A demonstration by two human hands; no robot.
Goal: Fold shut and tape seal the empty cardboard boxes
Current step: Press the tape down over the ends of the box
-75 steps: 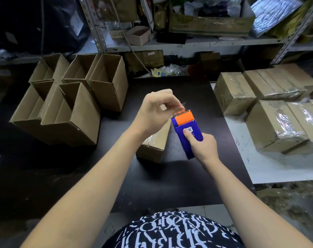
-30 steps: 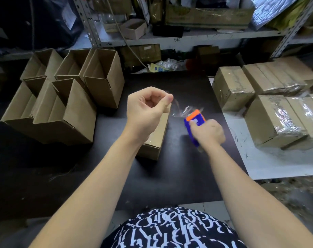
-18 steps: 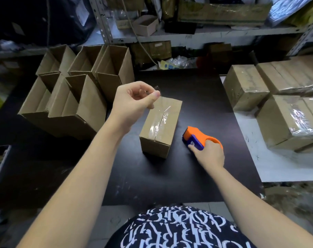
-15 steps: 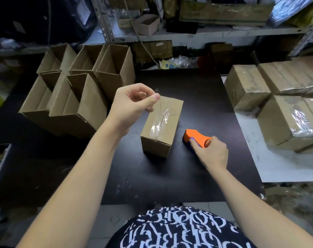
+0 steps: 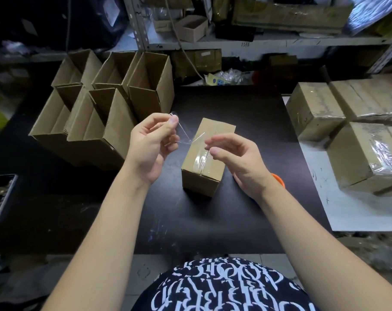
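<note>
A small closed cardboard box [image 5: 207, 162] lies in the middle of the black table [image 5: 190, 221], with clear tape along its top seam. A loose strip of clear tape [image 5: 185, 134] hangs above the box's left side. My left hand [image 5: 151, 147] pinches the strip's upper end between thumb and forefinger. My right hand [image 5: 236, 158] hovers over the box with fingers apart, its fingertips at the strip's other end. The orange tape dispenser [image 5: 278, 179] lies on the table, mostly hidden behind my right wrist.
Several open empty boxes [image 5: 114, 104] stand packed together at the left rear. Several taped boxes [image 5: 356, 135] sit on a white surface [image 5: 352, 212] to the right. Cluttered metal shelving [image 5: 235, 41] runs along the back. A dark tray-like object [image 5: 0, 196] sits at the far left edge.
My right hand set the dispenser down on the table, let go of it and rose to the free end of the tape strip. My left hand kept its pinch on the strip.
</note>
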